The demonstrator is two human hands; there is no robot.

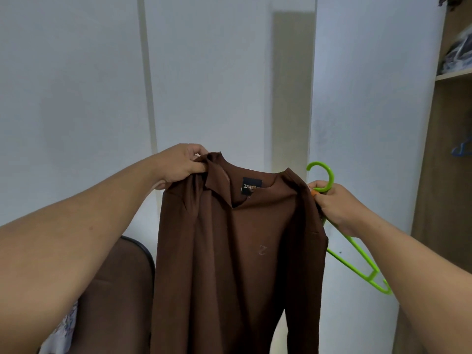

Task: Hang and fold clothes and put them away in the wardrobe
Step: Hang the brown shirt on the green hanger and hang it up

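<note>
A dark brown collared garment hangs in front of me, held up by both shoulders, with a dark label showing inside its neck. My left hand pinches the left shoulder by the collar. My right hand grips the right shoulder together with a bright green plastic hanger, whose hook sticks up above the fingers and whose arm slants down to the right. The hanger is outside the garment. The wardrobe stands open at the right edge.
White wardrobe doors fill the background. Folded clothes lie on an upper shelf of the open section, and a blue hanger hangs below it. A brown chair back stands at lower left, next to patterned fabric.
</note>
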